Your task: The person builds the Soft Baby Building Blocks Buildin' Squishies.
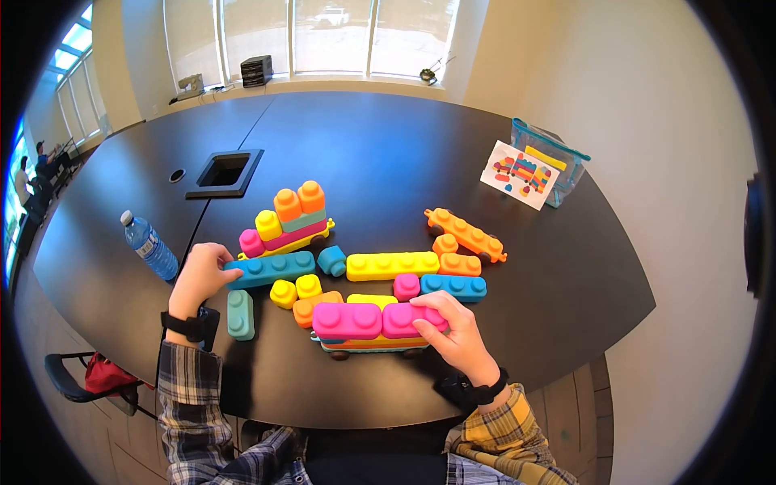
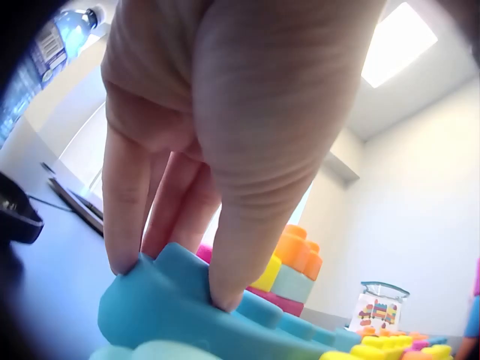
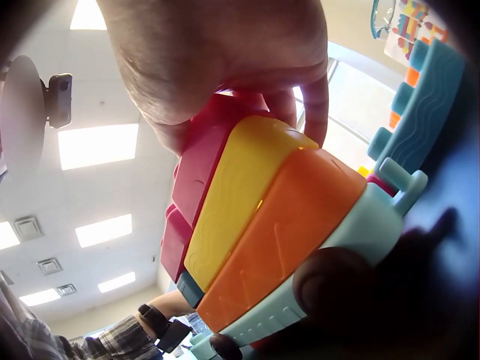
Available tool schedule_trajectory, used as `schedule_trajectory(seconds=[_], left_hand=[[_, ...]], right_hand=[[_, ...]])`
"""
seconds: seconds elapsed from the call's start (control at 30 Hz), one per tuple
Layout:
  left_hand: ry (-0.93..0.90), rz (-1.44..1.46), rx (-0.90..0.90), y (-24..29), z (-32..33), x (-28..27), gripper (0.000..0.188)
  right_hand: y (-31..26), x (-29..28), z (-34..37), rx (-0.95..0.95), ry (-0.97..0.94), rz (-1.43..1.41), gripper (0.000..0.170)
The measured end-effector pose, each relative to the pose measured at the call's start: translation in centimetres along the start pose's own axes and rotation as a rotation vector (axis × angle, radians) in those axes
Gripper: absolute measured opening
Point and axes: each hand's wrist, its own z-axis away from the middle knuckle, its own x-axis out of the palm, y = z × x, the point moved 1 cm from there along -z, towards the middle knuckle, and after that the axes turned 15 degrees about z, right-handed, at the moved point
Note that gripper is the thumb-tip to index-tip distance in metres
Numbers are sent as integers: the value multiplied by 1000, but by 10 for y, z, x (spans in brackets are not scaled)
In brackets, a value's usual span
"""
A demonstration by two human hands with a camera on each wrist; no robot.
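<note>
In the head view my left hand (image 1: pixel 202 276) pinches the left end of a long blue building block (image 1: pixel 276 269) on the table. The left wrist view shows the thumb on one side of this block (image 2: pixel 180 307) and fingers on the other. My right hand (image 1: pixel 459 341) grips a pink block (image 1: pixel 399 322) at the right end of a stacked toy train car. A second pink block (image 1: pixel 347 322) sits beside it on top. Under them the right wrist view shows a yellow layer (image 3: pixel 240 187), an orange layer (image 3: pixel 289 221) and a light teal wheeled base (image 3: pixel 367 225).
Another stacked train car (image 1: pixel 295 230) stands behind the blue block, an orange wheeled base (image 1: pixel 465 233) to the right. Loose blocks, including a long yellow one (image 1: pixel 392 265) and a pale teal one (image 1: pixel 240 315), lie between. A water bottle (image 1: pixel 151 246) stands left; a picture card (image 1: pixel 519 175) leans on a clear bag.
</note>
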Motion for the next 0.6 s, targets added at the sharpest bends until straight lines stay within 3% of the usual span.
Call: schedule_trajectory(seconds=[0.07, 0.13, 0.17, 0.23, 0.27, 0.33, 0.4, 0.47, 0.5, 0.57, 0.6], left_hand=[[43, -2, 96, 14, 6, -12, 27], [190, 33, 168, 49, 17, -25, 26], [209, 75, 196, 72, 24, -27, 25], [158, 187, 225, 114, 33, -22, 24], [107, 297, 254, 131, 38, -17, 24], [25, 246, 342, 160, 44, -5, 26], [-19, 229, 411, 177, 48, 9, 29], [-8, 236, 418, 186, 51, 20, 29], [14, 222, 424, 184, 52, 27, 29], [22, 242, 446, 181, 51, 35, 29], [31, 258, 467, 179, 51, 38, 29]], right_hand=[[0, -3, 0, 15, -22, 11, 31], [1, -8, -3, -19, -62, 29, 51], [2, -9, -5, -20, -62, 29, 51], [5, -12, -10, 16, 19, -76, 74], [2, -13, -15, 18, 15, -76, 74], [-11, -19, -28, 1, 61, -195, 86], [-18, -22, -33, -50, 95, -192, 80], [-17, -24, -33, -22, -29, -166, 60], [-18, -26, -33, -21, -28, -163, 60], [-20, -30, -32, -104, 41, 30, 38], [-20, -30, -31, -103, 40, 30, 38]])
